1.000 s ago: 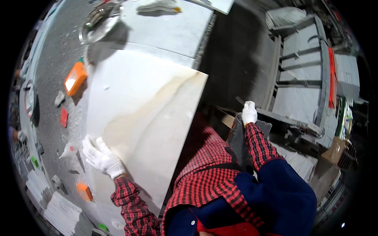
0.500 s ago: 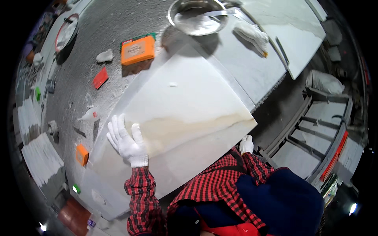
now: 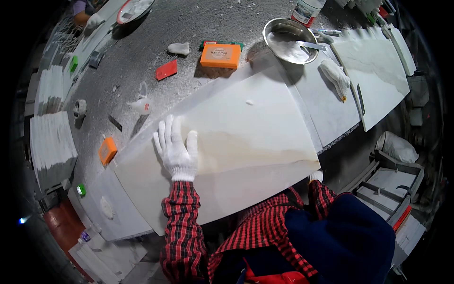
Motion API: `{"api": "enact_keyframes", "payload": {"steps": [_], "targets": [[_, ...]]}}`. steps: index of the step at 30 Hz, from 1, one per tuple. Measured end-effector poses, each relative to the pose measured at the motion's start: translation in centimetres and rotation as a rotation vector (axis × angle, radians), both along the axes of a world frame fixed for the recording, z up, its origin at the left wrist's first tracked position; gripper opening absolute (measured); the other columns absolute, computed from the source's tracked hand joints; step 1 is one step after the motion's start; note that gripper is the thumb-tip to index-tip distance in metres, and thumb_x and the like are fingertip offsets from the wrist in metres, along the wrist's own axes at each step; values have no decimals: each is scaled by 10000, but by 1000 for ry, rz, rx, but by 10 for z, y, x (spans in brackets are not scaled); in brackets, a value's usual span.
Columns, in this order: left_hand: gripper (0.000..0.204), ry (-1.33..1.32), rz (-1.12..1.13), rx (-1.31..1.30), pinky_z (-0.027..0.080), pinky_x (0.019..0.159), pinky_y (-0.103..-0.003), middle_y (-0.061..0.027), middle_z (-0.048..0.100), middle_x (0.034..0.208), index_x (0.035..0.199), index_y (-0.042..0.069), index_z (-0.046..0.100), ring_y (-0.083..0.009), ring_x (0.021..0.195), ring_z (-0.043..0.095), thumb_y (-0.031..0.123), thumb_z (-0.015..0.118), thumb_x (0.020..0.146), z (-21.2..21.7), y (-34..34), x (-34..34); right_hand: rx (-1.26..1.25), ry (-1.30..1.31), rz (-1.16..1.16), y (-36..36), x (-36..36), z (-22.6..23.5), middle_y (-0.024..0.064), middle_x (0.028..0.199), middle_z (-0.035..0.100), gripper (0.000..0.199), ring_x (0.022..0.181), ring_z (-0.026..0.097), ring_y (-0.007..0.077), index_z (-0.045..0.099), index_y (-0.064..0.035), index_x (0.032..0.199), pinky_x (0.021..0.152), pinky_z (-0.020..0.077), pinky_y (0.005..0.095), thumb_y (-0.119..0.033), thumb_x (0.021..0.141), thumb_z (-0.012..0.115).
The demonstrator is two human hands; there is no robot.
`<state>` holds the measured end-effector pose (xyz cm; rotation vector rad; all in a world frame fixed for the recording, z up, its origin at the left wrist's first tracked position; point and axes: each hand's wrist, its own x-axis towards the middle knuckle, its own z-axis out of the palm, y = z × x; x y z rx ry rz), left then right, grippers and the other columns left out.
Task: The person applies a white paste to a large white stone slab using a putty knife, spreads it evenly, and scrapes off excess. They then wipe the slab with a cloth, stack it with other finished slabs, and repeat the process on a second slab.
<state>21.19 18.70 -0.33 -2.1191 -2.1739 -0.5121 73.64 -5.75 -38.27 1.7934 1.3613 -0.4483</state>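
A large pale stone-like slab (image 3: 265, 118) with a tan band across it lies on the workbench in front of me. My left hand (image 3: 176, 150), in a white knit glove, rests flat on the slab near its far left edge, fingers stretched out and thumb apart. My right hand (image 3: 316, 176), gloved in white too, is at the slab's near right corner. Only a bit of that glove shows past the edge; its fingers are hidden, so its grip cannot be made out. A small white scrap (image 3: 249, 102) sits on the slab.
Beyond the slab are an orange box (image 3: 220, 56), a red pad (image 3: 166, 70), a metal bowl (image 3: 289, 41) of white powder with a scraper, and a white glove (image 3: 335, 78). Another orange block (image 3: 108, 151) lies left. A grey metal rack (image 3: 385, 189) stands right. A person's gloved hand (image 3: 94, 21) shows far left.
My view has swung, so the bench things sit further right in the picture. The left hand stays flat on the slab. Less of the right hand shows at the corner now.
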Motion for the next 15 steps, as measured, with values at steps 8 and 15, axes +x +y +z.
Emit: {"api": "enact_keyframes", "payload": {"steps": [8,15], "targets": [[469,-188,8,351,372,1111,-462,-133,581,1375,1363,101,556,-348,1293,518,232,648,922,-11,-9,-20,674,458,-729,69,-11,95,22,752,641,131,608,590,187,705,-92,993,540,462,356,-163,935,611],[329,-684,239,280,427,1060,-370,-141,641,1289,1270,69,636,-279,1227,581,195,605,967,0,-76,2,637,1254,-1134,68,-4,264,-9,744,589,195,557,518,83,648,-67,1111,496,415,251,-187,958,630]]}}
